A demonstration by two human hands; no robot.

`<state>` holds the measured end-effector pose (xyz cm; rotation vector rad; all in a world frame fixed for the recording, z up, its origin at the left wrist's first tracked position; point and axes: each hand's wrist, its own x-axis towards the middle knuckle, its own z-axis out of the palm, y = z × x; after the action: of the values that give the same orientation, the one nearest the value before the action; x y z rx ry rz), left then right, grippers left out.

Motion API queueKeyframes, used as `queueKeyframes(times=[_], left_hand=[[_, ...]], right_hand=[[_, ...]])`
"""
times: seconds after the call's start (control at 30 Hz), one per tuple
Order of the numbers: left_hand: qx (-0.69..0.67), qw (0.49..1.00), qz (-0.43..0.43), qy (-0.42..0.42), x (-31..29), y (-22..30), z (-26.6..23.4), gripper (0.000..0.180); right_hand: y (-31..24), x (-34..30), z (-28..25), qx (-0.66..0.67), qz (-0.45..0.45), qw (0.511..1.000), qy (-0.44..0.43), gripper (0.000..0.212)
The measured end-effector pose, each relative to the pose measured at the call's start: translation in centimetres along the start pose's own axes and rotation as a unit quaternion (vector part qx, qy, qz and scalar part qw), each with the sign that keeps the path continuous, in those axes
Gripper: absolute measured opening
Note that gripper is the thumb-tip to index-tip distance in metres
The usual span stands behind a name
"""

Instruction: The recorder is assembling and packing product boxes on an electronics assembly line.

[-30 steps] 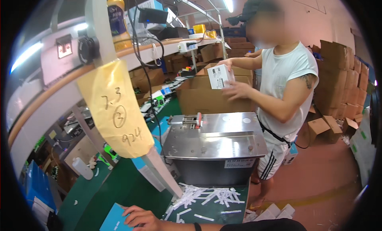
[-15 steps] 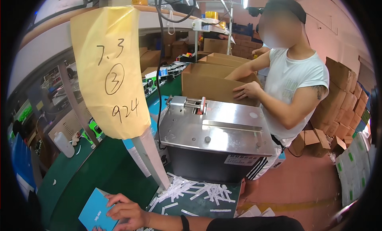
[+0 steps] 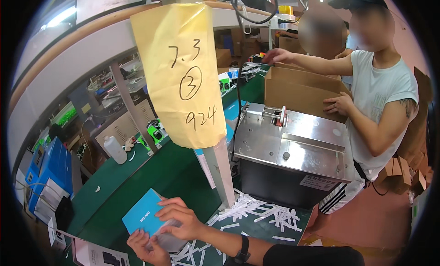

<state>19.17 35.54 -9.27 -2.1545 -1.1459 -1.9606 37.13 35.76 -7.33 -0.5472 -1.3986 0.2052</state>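
A blue and white box (image 3: 144,213) stands tilted on the green table at the lower left. My right hand (image 3: 182,220) grips its right side, the fingers over the blue face's edge and the thumb lower down. At the near lower corner, my left hand (image 3: 147,247) holds the box with curled fingers and thumb. Both hands are closed on this one box. White paper strips (image 3: 245,211) lie scattered beside my right forearm, some of them under the wrist.
A metal-topped machine (image 3: 293,142) stands beyond the strips, next to a post with a yellow paper sheet (image 3: 181,82). A co-worker (image 3: 382,91) stands behind it at an open carton (image 3: 298,89). A white bottle (image 3: 114,150) and another printed box (image 3: 103,254) are at left.
The view has swung left, so the scene sits farther right. My left hand now shows more fully at the box. The co-worker's arm has come out of the carton and stretches over the table.
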Motion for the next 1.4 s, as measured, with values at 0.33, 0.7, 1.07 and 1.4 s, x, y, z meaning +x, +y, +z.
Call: queueKeyframes(times=[0.33, 0.7, 1.07, 1.4], left_hand=[[0.055, 0.995, 0.077, 0.020, 1.7, 3.3, 0.7, 0.012], [-0.011, 0.997, 0.067, 0.027, 1.1, 2.8, 1.7, 0.006], [-0.223, 0.942, -0.221, -0.122, -1.2, -0.4, 3.3, 0.075], [-0.257, 0.934, -0.206, -0.142, -1.1, -2.9, 4.7, 0.096]], right_hand=[[-0.2, 0.2, -0.6, -0.003, 0.000, 0.999, 0.042, 0.016], [0.2, 0.4, -1.5, 0.008, 0.001, 0.998, 0.066, 0.021], [1.2, 0.4, -3.7, 0.025, 0.070, 0.995, 0.070, 0.017], [-0.9, 1.6, -2.1, -0.166, -0.009, 0.983, 0.076, 0.026]])
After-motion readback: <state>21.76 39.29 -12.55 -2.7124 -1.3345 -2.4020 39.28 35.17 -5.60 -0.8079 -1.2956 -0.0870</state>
